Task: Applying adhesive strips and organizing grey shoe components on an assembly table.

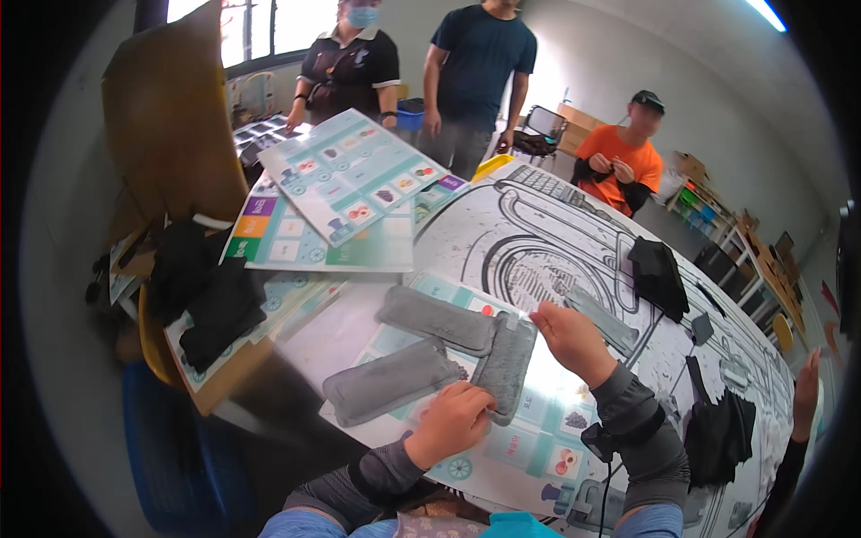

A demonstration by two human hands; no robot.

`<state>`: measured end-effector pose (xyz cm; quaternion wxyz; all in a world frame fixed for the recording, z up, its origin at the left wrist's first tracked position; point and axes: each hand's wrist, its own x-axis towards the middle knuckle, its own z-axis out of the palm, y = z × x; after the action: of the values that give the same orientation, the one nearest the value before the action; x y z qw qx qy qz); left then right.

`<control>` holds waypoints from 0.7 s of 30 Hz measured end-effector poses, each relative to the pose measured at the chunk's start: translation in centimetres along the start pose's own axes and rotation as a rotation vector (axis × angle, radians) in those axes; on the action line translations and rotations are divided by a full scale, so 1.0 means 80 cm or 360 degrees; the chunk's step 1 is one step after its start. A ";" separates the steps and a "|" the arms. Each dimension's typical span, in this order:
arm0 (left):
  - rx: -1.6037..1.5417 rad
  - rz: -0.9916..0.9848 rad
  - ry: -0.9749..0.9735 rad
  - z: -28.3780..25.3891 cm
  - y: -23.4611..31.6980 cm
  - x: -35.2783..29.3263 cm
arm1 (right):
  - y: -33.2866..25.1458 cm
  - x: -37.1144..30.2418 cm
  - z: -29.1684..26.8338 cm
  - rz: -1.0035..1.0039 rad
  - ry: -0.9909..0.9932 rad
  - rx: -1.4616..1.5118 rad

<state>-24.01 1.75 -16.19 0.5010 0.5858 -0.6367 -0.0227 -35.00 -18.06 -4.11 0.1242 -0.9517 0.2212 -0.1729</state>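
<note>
A grey, rounded-rectangular fabric pad [505,369] lies tilted over a printed picture board [516,448] in front of me. My left hand [451,421] is closed on the pad's lower left edge. At its upper right corner, my right hand [574,339] is pinched, thumb and forefinger close against the edge; whether it grips the corner is hard to see. Two similar grey pads, an upper one [437,320] and a lower one [390,381], lie just left of the held pad. Another grey pad [603,318] rests beyond my right hand.
Black cloth pieces lie at the left [220,305] and right [720,430]. Stacked picture boards [354,175] stand at the far left of the line-drawing-covered table [556,224]. A blue bin [179,448] sits below left. Several people are around; one hand [806,394] shows at right.
</note>
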 end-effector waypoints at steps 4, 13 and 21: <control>0.0030 -0.0005 -0.0049 -0.007 0.002 0.000 | -0.014 -0.010 -0.015 -0.0080 -0.0041 -0.0050; 0.0008 0.0015 -0.0099 -0.005 0.006 0.002 | -0.024 -0.031 -0.022 -0.0158 0.0141 0.0043; -0.0013 0.0029 -0.0079 0.007 0.010 0.002 | -0.032 -0.051 -0.027 -0.0362 0.0378 -0.0086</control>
<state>-24.96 1.56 -15.85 0.4877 0.5772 -0.6541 -0.0354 -38.28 -14.29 -2.42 0.0511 -0.9465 0.1296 -0.2910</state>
